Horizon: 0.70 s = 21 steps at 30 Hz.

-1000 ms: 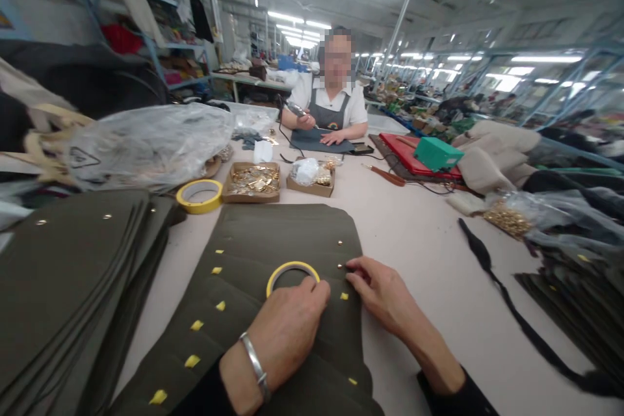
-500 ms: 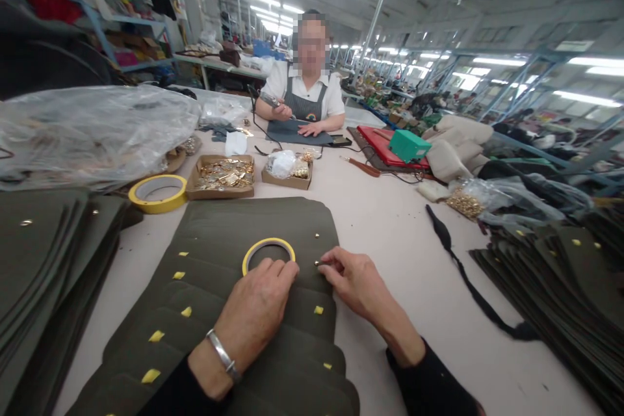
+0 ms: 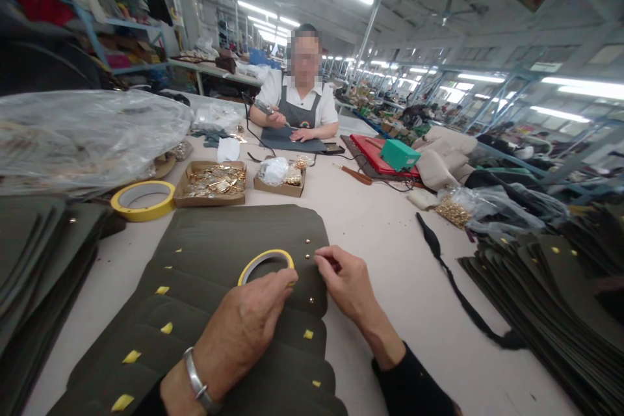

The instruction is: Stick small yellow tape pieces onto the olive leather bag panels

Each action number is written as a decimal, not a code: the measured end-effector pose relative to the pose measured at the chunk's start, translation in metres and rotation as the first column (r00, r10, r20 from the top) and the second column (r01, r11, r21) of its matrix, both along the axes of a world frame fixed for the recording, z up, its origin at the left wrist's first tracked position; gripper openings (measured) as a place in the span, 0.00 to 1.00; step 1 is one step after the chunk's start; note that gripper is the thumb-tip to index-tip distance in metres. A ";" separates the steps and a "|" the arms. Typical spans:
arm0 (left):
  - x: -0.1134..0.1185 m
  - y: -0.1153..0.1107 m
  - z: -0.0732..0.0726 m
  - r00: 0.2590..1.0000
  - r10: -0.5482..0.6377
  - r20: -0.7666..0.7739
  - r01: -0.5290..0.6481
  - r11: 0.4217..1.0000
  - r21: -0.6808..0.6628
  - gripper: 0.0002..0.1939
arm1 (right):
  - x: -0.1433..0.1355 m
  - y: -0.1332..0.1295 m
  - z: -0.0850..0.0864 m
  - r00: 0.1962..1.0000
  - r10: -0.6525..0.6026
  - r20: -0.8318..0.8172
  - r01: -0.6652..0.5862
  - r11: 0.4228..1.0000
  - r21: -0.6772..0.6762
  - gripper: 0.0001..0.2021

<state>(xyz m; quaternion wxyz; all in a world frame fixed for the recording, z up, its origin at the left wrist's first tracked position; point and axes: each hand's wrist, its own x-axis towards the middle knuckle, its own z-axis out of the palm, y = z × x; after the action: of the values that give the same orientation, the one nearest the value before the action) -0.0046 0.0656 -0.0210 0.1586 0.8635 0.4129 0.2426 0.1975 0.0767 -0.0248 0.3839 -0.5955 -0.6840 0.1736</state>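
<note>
Overlapping dark olive panels [image 3: 234,227] lie in front of me, with yellow tape bits [image 3: 166,327] on them and small gold studs [image 3: 311,299] near their right edge. My left hand [image 3: 248,312], with a silver bangle at the wrist, is closed on a yellow tape roll [image 3: 266,259] tilted above the panels. My right hand [image 3: 345,276] is at the panels' right edge beside a stud, thumb and index fingertips together; anything between them is too small to make out.
Beyond the panels stand a box of gold metal pieces [image 3: 210,183], a smaller box [image 3: 280,177] and another yellow tape roll [image 3: 143,200]. A person [image 3: 305,104] works across the table. Panel stacks lie at left and right; a black strap [image 3: 453,279] lies right.
My left hand has shifted down and left, tilting the tape roll more. My right fingertips have parted from the stud they touched. The view has shifted slightly.
</note>
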 end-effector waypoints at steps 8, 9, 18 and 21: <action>0.001 -0.002 -0.001 0.999 -0.006 0.032 0.004 0.998 0.066 0.24 | -0.011 -0.020 0.022 0.924 0.378 -0.051 -0.372 0.922 0.105 0.09; 0.001 -0.003 -0.002 1.000 -0.006 0.019 0.004 0.998 0.064 0.24 | -0.012 -0.020 0.021 0.920 0.391 -0.023 -0.385 0.914 0.130 0.09; 0.006 -0.007 0.002 1.000 -0.002 0.007 0.002 1.000 0.022 0.16 | -0.017 -0.020 0.014 0.910 0.349 0.222 -0.398 0.885 0.242 0.08; 0.008 -0.008 0.006 1.000 0.017 -0.009 -0.017 0.998 -0.066 0.10 | -0.019 -0.021 0.011 0.922 0.288 0.257 -0.357 0.891 0.281 0.09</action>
<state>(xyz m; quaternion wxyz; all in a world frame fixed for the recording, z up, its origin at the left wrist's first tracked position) 0.0031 0.0578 -0.0145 0.1832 0.8552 0.4287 0.2265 0.1785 0.0553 -0.0139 0.3677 -0.4170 -0.8292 0.0578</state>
